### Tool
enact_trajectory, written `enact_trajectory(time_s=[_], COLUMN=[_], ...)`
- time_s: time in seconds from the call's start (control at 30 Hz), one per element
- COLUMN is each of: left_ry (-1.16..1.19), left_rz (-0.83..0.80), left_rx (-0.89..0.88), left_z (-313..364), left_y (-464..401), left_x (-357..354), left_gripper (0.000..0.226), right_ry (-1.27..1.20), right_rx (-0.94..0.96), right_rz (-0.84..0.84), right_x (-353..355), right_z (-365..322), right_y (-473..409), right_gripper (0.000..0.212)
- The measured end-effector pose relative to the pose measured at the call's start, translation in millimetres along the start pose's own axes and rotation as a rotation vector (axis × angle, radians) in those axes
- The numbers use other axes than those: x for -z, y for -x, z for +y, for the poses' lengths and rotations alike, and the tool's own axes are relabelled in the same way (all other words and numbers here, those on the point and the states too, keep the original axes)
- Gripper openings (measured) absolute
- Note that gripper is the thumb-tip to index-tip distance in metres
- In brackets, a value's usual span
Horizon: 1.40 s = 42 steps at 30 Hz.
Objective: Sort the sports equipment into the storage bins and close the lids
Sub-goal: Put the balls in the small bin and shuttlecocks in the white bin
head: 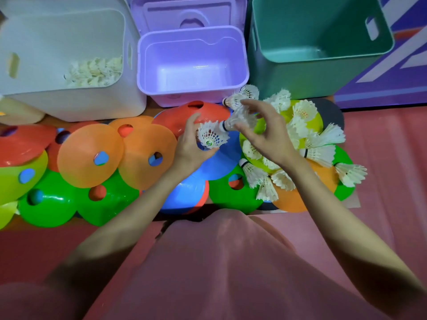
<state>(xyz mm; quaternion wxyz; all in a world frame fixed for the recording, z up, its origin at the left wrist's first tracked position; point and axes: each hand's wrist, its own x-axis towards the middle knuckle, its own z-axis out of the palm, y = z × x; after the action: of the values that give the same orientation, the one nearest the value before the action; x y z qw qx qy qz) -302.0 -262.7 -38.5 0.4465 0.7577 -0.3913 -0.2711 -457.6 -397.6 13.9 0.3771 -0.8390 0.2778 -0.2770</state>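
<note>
From the head view, the left hand [189,144] grips one shuttlecock [211,137], fingers curled round it; the right hand [265,132] pinches a second shuttlecock [240,120], apparently nested into the first, above the cones [90,155], near the purple bin [194,65].

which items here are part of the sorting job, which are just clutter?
In the job:
- white feather shuttlecocks, one in the left hand, one in the right hand
- flat plastic disc cones
- white plastic bin, already holding shuttlecocks
- lilac plastic bin
- teal plastic bin
- lilac lid

Lying about:
- pink floor mat
</note>
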Motion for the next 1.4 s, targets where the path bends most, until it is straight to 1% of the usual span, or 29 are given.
enact_trajectory(time_s=[0.17, 0.27, 0.33, 0.4, 0.47, 0.53, 0.57, 0.6, 0.7, 0.8, 0.87, 0.93, 1.1, 1.2, 1.3, 1.4], left_ry=[-0.003, 0.0, 0.012, 0.03, 0.051, 0.063, 0.063, 0.061, 0.045, 0.047, 0.04, 0.034, 0.02, -0.005, -0.052, -0.081], left_rz=[-0.04, -0.057, -0.068, -0.067, -0.058, -0.053, -0.05, -0.047, -0.045, -0.059, -0.064, -0.067, -0.071, -0.066, -0.049, -0.056], left_rx=[-0.066, -0.101, -0.094, -0.078, -0.054, -0.028, -0.017, -0.009, 0.004, 0.008, 0.012, 0.013, 0.004, -0.017, -0.075, -0.112], left_z=[13, 15, 15, 13, 12, 7, 5, 2, -4, -7, -8, -8, -10, -13, -11, -9], left_y=[1, 3, 4, 7, 9, 11, 13, 15, 21, 27, 31, 35, 39, 41, 43, 43], left_x=[-7, -11, -13, -14, -14, -13, -12, -11, -11, -12, -14, -16, -18, -15, -13, -13], left_gripper=[0.092, 0.089, 0.089, 0.093, 0.093, 0.09, 0.088, 0.086, 0.085, 0.086, 0.088, 0.087, 0.084, 0.082, 0.074, 0.062], right_ry=[0.109, 0.154, 0.124, 0.063, 0.019, 0.029, 0.058, 0.099, 0.272, 0.476, 0.559, 0.584, 0.571, 0.506, 0.344, 0.148], right_rx=[0.023, 0.016, -0.004, -0.037, -0.076, -0.109, -0.117, -0.126, -0.127, 0.005, 0.069, 0.106, 0.189, 0.127, -0.01, -0.063], right_rz=[-0.212, -0.276, -0.306, -0.302, -0.243, -0.174, -0.173, -0.205, -0.401, -0.564, -0.599, -0.556, -0.304, -0.125, 0.055, 0.248], right_x=[-14, -19, -16, -9, -2, 5, 9, 13, 20, 18, 11, 6, -2, 1, 8, 14], right_z=[4, 8, 7, 3, 3, 10, 15, 20, 30, 35, 41, 48, 49, 39, 21, 2], right_y=[12, 17, 19, 22, 27, 35, 39, 44, 62, 80, 89, 93, 92, 91, 87, 81], right_gripper=[0.053, 0.061, 0.065, 0.062, 0.052, 0.042, 0.038, 0.036, 0.042, 0.049, 0.052, 0.048, 0.008, 0.017, 0.015, 0.012])
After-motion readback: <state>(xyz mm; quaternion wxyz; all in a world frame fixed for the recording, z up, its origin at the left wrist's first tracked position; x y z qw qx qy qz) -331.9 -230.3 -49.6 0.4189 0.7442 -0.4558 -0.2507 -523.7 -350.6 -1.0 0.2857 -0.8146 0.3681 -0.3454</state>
